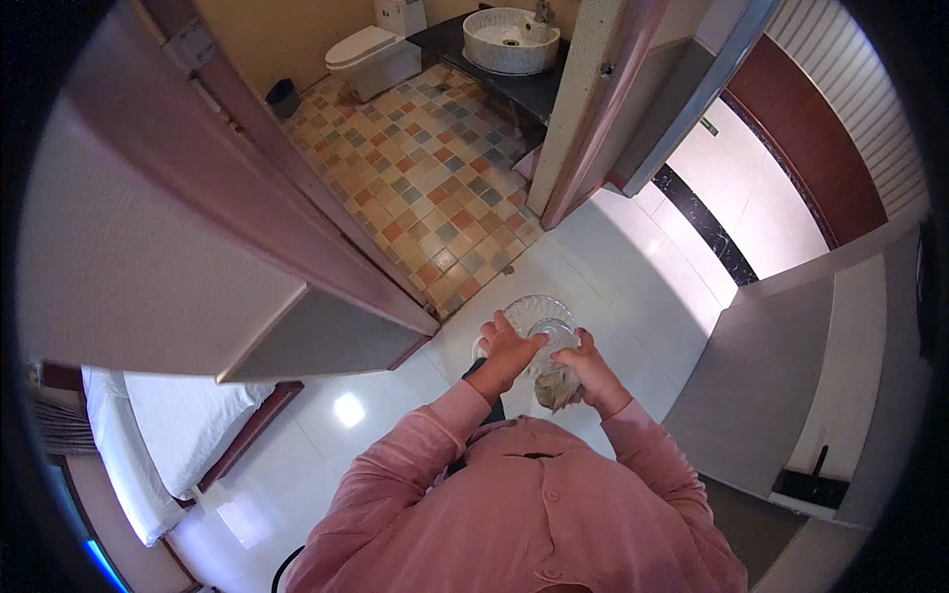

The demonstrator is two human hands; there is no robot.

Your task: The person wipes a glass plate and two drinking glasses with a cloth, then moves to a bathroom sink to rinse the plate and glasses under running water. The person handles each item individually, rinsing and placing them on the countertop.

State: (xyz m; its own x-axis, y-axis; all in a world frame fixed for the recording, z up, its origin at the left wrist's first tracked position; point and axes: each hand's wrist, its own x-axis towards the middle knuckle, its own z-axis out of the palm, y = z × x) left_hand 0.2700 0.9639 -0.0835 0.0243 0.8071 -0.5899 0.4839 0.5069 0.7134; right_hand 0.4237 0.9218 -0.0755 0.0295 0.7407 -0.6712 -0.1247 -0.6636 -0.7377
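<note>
In front of my pink shirt, both hands are raised around clear glassware. My left hand [510, 348] grips a ribbed clear glass dish [535, 307], its thumb reaching over the near side. A smaller round clear glass piece [554, 332] overlaps that dish; whether the two are joined cannot be told. My right hand [593, 369] holds the near right side of the glass. A crumpled greyish-beige cloth [556, 391] hangs beneath the right fingers. Part of a whitish thing shows behind my left wrist, too covered to name.
A doorway opens ahead onto a bathroom with a mosaic tile floor [415, 174], a toilet [374, 59], a round washbasin [511, 44] and a dark bin [282, 98]. A door [667, 111] stands at the right, a bed [189, 422] at the left. Glossy white tiles [363, 445] lie underfoot.
</note>
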